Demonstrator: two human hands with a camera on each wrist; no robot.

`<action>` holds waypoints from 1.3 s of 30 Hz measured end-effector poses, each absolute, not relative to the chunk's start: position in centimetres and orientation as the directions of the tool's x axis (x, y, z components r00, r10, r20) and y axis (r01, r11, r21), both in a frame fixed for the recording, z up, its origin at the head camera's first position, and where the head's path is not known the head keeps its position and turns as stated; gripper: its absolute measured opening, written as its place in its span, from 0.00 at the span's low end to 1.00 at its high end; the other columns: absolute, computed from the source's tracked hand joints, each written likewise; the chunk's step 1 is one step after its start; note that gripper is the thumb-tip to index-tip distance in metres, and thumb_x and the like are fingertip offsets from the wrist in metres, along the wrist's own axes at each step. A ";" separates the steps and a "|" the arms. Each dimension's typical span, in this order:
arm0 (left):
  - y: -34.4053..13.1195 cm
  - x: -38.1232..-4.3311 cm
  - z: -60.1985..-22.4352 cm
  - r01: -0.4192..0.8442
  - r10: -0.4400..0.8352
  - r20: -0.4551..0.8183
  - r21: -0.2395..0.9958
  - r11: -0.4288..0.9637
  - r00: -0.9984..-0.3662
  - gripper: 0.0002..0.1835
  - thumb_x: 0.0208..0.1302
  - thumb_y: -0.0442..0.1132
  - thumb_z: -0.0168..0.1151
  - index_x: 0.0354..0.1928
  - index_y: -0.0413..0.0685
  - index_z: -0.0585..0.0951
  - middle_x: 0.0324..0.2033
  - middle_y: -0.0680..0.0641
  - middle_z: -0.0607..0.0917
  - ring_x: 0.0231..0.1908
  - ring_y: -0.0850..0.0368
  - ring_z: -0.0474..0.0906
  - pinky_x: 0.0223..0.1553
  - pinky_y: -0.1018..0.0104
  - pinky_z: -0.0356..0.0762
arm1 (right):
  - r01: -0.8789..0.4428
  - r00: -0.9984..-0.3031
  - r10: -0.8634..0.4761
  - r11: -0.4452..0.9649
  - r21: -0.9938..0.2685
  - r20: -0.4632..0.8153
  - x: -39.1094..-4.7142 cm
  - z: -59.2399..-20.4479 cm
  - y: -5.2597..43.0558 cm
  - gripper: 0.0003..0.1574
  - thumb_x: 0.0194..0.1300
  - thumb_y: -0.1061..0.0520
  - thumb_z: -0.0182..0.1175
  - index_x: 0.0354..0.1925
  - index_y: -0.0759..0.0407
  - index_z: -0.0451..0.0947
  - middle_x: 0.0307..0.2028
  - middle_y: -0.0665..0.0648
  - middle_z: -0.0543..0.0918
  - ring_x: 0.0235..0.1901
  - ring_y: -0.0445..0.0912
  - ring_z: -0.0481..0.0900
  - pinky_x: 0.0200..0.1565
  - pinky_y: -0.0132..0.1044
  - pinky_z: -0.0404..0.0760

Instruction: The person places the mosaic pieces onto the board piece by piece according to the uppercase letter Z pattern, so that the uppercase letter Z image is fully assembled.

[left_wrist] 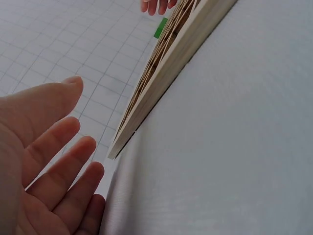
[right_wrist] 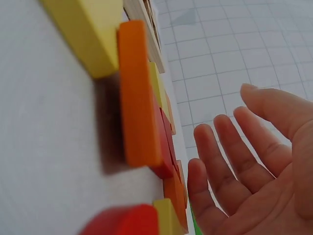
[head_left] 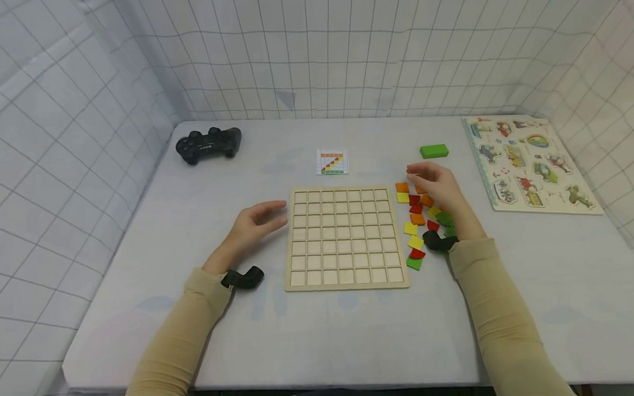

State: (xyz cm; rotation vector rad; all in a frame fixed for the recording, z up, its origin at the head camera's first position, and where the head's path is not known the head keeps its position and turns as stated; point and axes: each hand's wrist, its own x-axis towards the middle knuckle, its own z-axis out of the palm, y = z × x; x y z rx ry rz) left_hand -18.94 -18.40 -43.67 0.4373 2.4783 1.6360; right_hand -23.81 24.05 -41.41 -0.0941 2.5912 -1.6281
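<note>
A square wooden grid board [head_left: 344,239] with bare cells lies in the middle of the table. Just off its left edge is my left hand [head_left: 256,222], fingers relaxed and holding nothing; in the left wrist view that hand [left_wrist: 54,161] is apart from the board's side [left_wrist: 161,73]. My right hand [head_left: 436,183] hovers over a loose pile of orange, yellow, red and green pieces right of the board. The right wrist view shows this hand [right_wrist: 244,161] with loosely bent fingers and nothing in them, near an orange square piece [right_wrist: 137,93] and a yellow piece [right_wrist: 90,36].
Behind the board lies a small pattern card [head_left: 332,162] with coloured rows and a diagonal. A green block [head_left: 434,151] sits beyond the right hand. At far left is a black game controller [head_left: 209,145]; at far right, a picture puzzle board [head_left: 530,166]. White gridded cloth walls surround the table.
</note>
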 end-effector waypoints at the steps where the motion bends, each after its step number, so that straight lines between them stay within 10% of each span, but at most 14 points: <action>1: -18.4 -19.0 -43.8 0.179 0.322 0.052 0.908 0.379 -0.945 0.27 0.60 0.49 0.66 0.59 0.47 0.76 0.59 0.47 0.75 0.63 0.52 0.64 0.66 0.55 0.60 | -0.016 -0.995 -0.098 0.442 -0.897 -0.030 -23.8 -41.6 24.1 0.29 0.66 0.45 0.58 0.58 0.59 0.72 0.55 0.59 0.76 0.50 0.48 0.73 0.54 0.36 0.75; 22: -18.4 -19.0 -44.0 0.326 0.469 0.065 0.801 0.502 -0.881 0.27 0.57 0.50 0.67 0.57 0.48 0.78 0.64 0.51 0.70 0.68 0.55 0.55 0.69 0.56 0.52 | -0.102 -0.985 -0.175 0.527 -0.844 0.009 -24.2 -42.9 24.6 0.28 0.61 0.48 0.64 0.55 0.63 0.75 0.47 0.63 0.79 0.42 0.47 0.75 0.38 0.26 0.76; 39: -18.3 -18.8 -43.9 0.313 0.461 0.053 0.802 0.510 -0.886 0.27 0.57 0.48 0.68 0.57 0.44 0.78 0.64 0.47 0.69 0.69 0.49 0.53 0.70 0.55 0.49 | -0.134 -0.976 -0.218 0.639 -0.757 -0.012 -24.5 -42.9 24.2 0.23 0.65 0.55 0.60 0.56 0.63 0.75 0.46 0.64 0.78 0.43 0.53 0.72 0.46 0.43 0.74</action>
